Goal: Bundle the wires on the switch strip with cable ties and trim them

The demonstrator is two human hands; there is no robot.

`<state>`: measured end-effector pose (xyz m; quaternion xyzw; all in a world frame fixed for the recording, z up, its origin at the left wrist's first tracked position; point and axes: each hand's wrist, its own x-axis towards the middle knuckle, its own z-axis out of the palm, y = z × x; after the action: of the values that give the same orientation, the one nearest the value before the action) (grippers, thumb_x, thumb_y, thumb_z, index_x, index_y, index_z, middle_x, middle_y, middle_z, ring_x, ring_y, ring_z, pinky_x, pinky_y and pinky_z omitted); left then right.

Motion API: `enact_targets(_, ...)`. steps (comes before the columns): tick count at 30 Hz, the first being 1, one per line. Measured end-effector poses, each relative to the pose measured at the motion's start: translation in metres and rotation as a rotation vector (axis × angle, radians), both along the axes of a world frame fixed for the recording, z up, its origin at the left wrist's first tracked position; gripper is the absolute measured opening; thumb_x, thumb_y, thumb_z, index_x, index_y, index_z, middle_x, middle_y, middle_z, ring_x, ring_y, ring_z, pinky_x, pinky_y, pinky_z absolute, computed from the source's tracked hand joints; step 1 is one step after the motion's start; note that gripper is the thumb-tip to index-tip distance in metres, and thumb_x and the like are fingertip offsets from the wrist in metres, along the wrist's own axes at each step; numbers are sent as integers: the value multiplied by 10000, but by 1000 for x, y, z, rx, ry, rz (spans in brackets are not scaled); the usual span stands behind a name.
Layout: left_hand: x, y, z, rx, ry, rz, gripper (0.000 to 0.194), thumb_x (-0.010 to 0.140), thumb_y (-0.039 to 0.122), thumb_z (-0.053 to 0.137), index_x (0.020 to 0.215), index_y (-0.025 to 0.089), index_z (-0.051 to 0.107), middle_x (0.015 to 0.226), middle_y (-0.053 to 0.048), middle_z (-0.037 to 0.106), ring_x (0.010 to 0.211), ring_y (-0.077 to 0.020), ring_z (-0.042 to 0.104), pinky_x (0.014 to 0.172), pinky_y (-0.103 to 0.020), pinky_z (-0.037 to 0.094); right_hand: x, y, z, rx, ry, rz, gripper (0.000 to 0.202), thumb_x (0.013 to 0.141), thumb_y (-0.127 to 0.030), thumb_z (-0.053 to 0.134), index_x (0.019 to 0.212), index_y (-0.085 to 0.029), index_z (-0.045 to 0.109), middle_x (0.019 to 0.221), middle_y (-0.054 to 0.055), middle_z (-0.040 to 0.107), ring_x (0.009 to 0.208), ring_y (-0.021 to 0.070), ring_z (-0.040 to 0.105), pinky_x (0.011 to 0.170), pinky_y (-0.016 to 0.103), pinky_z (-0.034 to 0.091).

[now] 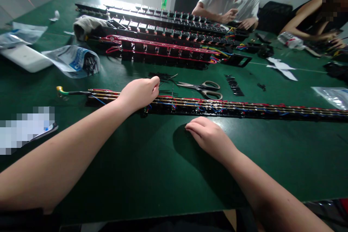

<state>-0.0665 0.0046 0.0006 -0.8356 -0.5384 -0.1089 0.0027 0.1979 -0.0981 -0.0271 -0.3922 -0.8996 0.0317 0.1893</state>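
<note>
My left hand (141, 92) is closed above the long black strip assembly (190, 107), which carries brass-coloured rods and red and blue wires. A thin cable tie (172, 77) sticks out to the right from its pinched fingers. Behind the strip, loose black cable ties (163, 91) lie near that hand. My right hand (208, 134) is in front of the strip, low over the table, its fingertips pressed together. Whatever it may hold is too small to make out. Scissors (202, 87) with grey-black handles lie just behind the strip, blades pointing left.
Several similar wired assemblies (163, 52) lie in rows farther back. A plastic bag (73, 59) with black ties is at left, near a white box (25, 58). More short black ties (234, 85) lie right of the scissors. Two people sit across the green table (130, 174).
</note>
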Motion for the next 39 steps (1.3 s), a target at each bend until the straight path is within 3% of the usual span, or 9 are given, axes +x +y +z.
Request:
enact_targets(11, 0, 0, 0, -16, 4, -1, 284, 958, 263, 377, 1068, 168, 621, 869, -93, 731, 772, -260, 702, 625, -313, 419, 3, 1, 0, -65, 76, 1, 217, 940, -137, 580, 1115, -158, 705, 959, 82, 737, 843, 167, 688, 720, 285, 578)
enact_targets(19, 0, 1, 0, -33, -2, 2, 283, 959, 282, 380, 1062, 174, 621, 871, -90, 726, 767, -257, 691, 620, -309, 407, -2, 0, 2, -93, 108, 25, 176, 934, -130, 568, 916, -199, 729, 898, 47, 746, 819, 154, 685, 724, 277, 573)
enact_targets(23, -1, 1, -1, -41, -10, -12, 267, 955, 287, 382, 1045, 189, 613, 868, -72, 721, 749, -241, 672, 611, -304, 383, 14, 8, 19, -30, 167, -74, 148, 938, -186, 588, 939, -212, 733, 921, 54, 743, 859, 167, 692, 780, 302, 575)
enact_targets(27, -2, 0, -3, -46, -22, -31, 231, 945, 283, 385, 989, 203, 597, 817, -52, 695, 705, -223, 641, 597, -301, 358, 68, 45, 37, 10, 233, -352, 102, 900, -273, 662, 924, -229, 751, 922, 49, 742, 867, 196, 687, 822, 348, 558)
enact_targets(31, -2, -1, -3, -54, -37, -52, 194, 938, 274, 385, 917, 210, 566, 759, -34, 653, 655, -195, 601, 577, -287, 343, 155, 97, 37, -11, 266, -544, 143, 871, -328, 703, 863, -190, 738, 736, 36, 704, 635, 168, 642, 617, 320, 532)
enact_targets(33, -2, -2, -2, -61, -41, -62, 183, 938, 278, 383, 890, 214, 548, 734, -24, 632, 625, -181, 577, 565, -280, 338, 199, 121, 35, -51, 265, -562, 221, 888, -371, 695, 813, -163, 699, 627, -1, 632, 529, 117, 566, 541, 273, 502)
enact_targets(35, -2, -2, -2, -74, -49, -65, 179, 940, 281, 379, 873, 217, 532, 715, -14, 613, 597, -169, 555, 558, -274, 340, 235, 142, 35, -69, 276, -533, 272, 961, -398, 611, 952, -130, 658, 803, -2, 653, 649, 87, 603, 621, 248, 541)
enact_targets(36, -2, -2, -2, -88, -57, -63, 177, 941, 284, 379, 868, 219, 525, 710, -11, 605, 590, -166, 548, 558, -272, 341, 249, 150, 36, -76, 282, -502, 294, 999, -411, 537, 1014, -145, 662, 927, 32, 672, 759, 98, 638, 698, 259, 562)
enact_targets(39, -2, -2, -3, -138, -76, -51, 167, 940, 297, 383, 864, 224, 513, 706, -3, 593, 588, -164, 540, 559, -271, 341, 277, 171, 42, -59, 326, -380, 296, 978, -402, 577, 1180, -192, 630, 1168, 83, 656, 979, 175, 646, 822, 368, 588)
